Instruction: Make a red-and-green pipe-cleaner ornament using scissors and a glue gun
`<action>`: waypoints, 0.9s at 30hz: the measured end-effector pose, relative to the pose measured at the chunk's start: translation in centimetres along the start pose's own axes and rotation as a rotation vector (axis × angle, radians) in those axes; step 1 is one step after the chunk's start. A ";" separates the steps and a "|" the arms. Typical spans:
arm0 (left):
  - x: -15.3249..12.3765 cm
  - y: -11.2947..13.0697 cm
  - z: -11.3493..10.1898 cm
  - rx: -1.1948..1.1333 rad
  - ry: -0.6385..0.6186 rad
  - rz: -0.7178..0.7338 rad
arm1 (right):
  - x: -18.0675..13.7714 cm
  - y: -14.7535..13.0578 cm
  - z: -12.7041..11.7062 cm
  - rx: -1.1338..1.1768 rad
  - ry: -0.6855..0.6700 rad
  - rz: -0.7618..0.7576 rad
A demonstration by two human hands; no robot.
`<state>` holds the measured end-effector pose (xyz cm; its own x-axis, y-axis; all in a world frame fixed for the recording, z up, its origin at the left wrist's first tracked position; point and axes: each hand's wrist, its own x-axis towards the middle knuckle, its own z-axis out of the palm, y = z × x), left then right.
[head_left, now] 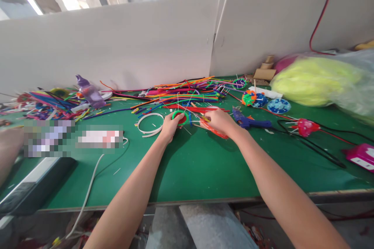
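Green and red, the disc (180, 117) sits in your left hand (170, 125), above the near middle of the table (198, 175), thumb pressed on its face and fingers wrapped behind. Your right hand (221, 120) is curled around a slim tool (205, 118), perhaps scissors, pointing toward the disc.

As far as I can judge, your piece is partly made: red centre and green rim are together, and thin white rods (178, 101) show above it. The blue disc (279, 106) and the orange-green ball (249, 98), off to the right, look further along. How much is left on yours, I can't read from here. The glue gun (251, 123) lies beyond your right hand, the white coil (150, 135) just beside your left, and the stems (187, 94) are heaped behind both.

Your thumb covers part of the disc, and your right fingers hide most of the tool's grip. I can't tell whether the rods are fixed in the disc or where the tool's tip ends. At the left edge another person's arm (10, 151) is cut off and blurred, beside two pixelated patches.
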<state>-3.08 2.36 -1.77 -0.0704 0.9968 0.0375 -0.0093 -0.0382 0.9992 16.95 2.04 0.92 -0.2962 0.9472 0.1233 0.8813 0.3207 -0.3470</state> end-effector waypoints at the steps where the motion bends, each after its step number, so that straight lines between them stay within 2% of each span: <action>1: 0.0 0.0 0.0 0.000 -0.001 0.000 | 0.0 0.0 0.0 -0.003 0.000 -0.001; 27: 0.2 -0.2 0.0 0.026 0.009 0.004 | -0.1 -0.4 -0.1 -0.077 -0.007 0.004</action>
<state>-3.06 2.58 -1.99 -0.0797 0.9959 0.0419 0.0168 -0.0407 0.9990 16.66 1.86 1.13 -0.2946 0.9486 0.1155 0.9082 0.3155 -0.2749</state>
